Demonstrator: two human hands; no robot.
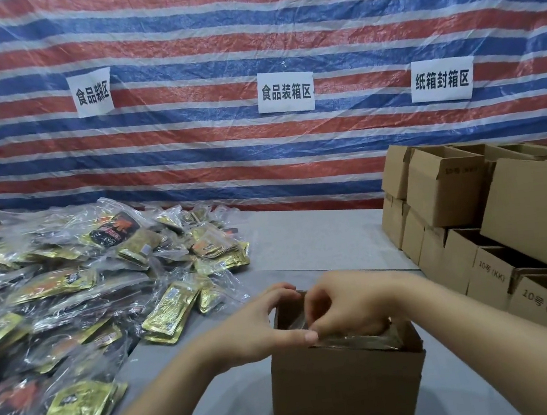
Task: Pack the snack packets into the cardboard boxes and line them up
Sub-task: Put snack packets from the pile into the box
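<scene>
An open cardboard box [347, 390] stands on the grey table in front of me, with snack packets [359, 341] showing at its top. My left hand [262, 328] holds the box's left rim, thumb pressed on the near edge. My right hand [348, 304] is over the opening, fingers curled and pinching the clear plastic of a packet inside. A big heap of gold and black snack packets [79, 284] in clear bags covers the table on the left.
Stacked cardboard boxes [492, 223] marked "10号 (KK)" stand in rows at the right. A red, white and blue striped tarp [246, 39] with paper signs hangs behind. Bare grey table [319, 236] lies between heap and boxes.
</scene>
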